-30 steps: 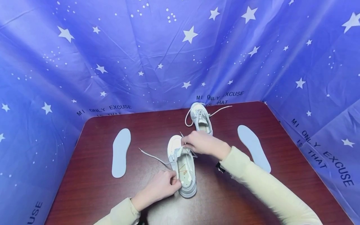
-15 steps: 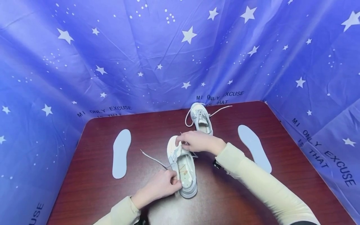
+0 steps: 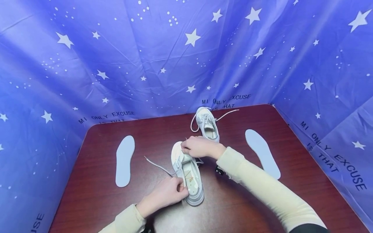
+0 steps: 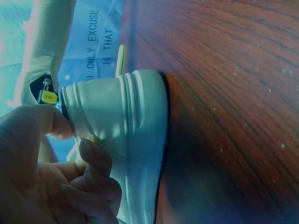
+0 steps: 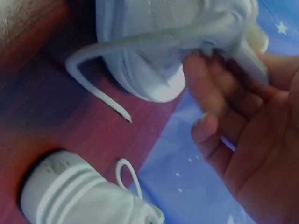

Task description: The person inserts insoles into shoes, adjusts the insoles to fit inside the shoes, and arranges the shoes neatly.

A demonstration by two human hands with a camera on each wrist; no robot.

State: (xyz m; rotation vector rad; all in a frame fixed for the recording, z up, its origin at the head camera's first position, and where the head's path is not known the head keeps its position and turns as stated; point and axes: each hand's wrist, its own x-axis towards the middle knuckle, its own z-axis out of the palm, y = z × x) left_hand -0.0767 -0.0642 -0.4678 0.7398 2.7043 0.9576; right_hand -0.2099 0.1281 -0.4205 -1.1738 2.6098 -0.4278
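A white lace-up shoe [image 3: 198, 198] sits on the table, toe pointing away, its opening loosened and its inside showing. At its left collar near the heel, my left hand [image 3: 166, 191] pinches the edge between thumb and fingers; the left wrist view shows the thumb [image 4: 58, 127] at the heel collar. Over the laced front is my right hand [image 3: 201, 147]. It pinches the shoe's tongue [image 5: 252, 63], with the thumb on one side and fingers on the other. One loose lace [image 3: 158, 165] trails left onto the table. The right fingertips are hidden in the head view.
Just behind stands a second white shoe [image 3: 208, 121], its laces loose on both sides. One pale insole [image 3: 125, 161] lies at the left of the table, another insole [image 3: 262, 152] at the right. A blue star-printed curtain [image 3: 163, 58] surrounds the brown table [image 3: 93, 168].
My right hand has shifted slightly left over the shoe's front, its fingers moving onto the tongue. The left hand keeps its pinch on the collar, and the shoe stays nearly in place.
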